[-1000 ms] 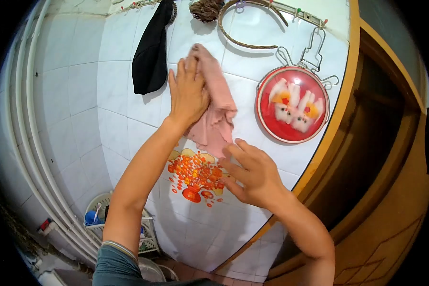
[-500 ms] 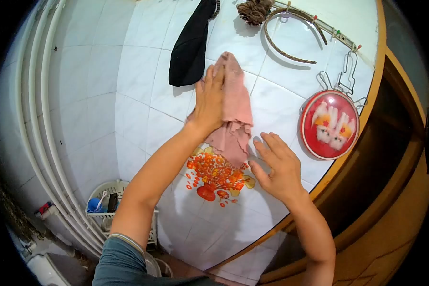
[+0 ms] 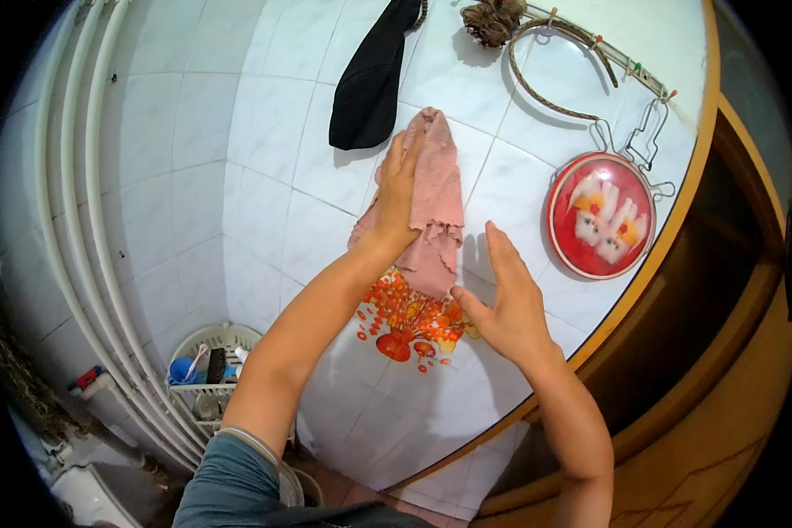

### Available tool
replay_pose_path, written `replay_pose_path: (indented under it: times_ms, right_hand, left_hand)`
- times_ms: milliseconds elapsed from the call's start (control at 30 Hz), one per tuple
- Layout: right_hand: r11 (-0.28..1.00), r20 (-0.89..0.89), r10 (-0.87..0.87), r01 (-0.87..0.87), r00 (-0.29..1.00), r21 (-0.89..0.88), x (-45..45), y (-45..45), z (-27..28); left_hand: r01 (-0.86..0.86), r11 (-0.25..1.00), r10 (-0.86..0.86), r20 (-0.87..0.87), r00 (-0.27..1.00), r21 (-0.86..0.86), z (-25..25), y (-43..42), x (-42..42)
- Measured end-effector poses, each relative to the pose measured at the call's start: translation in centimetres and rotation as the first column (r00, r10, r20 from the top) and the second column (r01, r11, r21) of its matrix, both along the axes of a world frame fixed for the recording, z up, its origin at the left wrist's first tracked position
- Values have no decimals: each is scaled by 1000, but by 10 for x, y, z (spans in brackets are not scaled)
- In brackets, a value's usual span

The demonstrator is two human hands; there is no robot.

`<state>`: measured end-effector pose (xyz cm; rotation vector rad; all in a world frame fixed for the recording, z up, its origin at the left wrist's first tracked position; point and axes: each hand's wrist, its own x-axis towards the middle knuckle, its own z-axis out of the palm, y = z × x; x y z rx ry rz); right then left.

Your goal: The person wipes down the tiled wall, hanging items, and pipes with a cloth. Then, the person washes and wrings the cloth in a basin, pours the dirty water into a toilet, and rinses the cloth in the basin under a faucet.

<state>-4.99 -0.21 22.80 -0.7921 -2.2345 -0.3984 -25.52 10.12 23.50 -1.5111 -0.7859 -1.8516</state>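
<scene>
A pink cloth lies against the white tiled wall, its lower part creased and hanging loose. My left hand presses flat on the cloth's left side, fingers stretched upward. To the right of the cloth, my right hand is held near the wall with thumb and fingers apart and nothing in it. Just below the cloth is an orange-red flower sticker, partly covered by the cloth's lower end.
Above hang a black item, a brown hair tie and a headband. A red round case hangs at right beside the wooden door frame. White pipes and a rack stand left.
The view has shifted, so the wall items appear farther right. The cloth stays under my left hand. My right hand has moved off the cloth's lower edge, its fingers now pointing more upward.
</scene>
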Motion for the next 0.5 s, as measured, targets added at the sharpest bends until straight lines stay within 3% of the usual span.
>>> replay_pose_path:
  times_ms: [67,167,200,233,267,333,367,400,433,467,500]
  right_hand:
    - [996,-70,62,-66,996,-59,-3,0,1]
    - [965,-186,90,-132,978,-226,-15,2,4]
    - [964,-185,90,-132,979,-231,-18,5,2]
    - [957,-224,143,-192,964,-216,-22,10,-2]
    - [947,-262,196,-251,945,-198,-24,14,-5]
    - [926,-294,264,-327,919,-189,-27,15,-5]
    - [902,-325,329,-397,887,-172,-27,15,-4]
    - [902,-327,327,-397,886,-173,-28,13,-3]
    - [906,-357,325,-397,876,-149,-29,10,-3]
    - [909,-385,324,-397,864,-126,-29,8,-2]
    - [910,-388,320,-395,865,-129,-27,9,-1]
  left_hand:
    - [297,950,-296,24,955,-100,-2,-2,6]
    - [133,990,-124,-174,977,39,-6,-2,17]
    - [405,897,-418,-42,907,-177,-8,-17,29]
    - [646,684,-639,149,754,-339,-8,-33,42]
    - [645,683,-636,155,756,-342,-11,-30,47]
    - [778,353,-680,428,595,-520,-13,-27,53]
    - [574,598,-568,209,796,-560,-14,-29,52]
    - [573,596,-568,209,796,-562,-10,-29,52]
    - [292,556,-444,19,896,-778,10,-51,49]
    - [-30,457,-341,-206,917,-889,21,-63,46]
    - [-30,454,-345,-207,916,-890,5,-58,47]
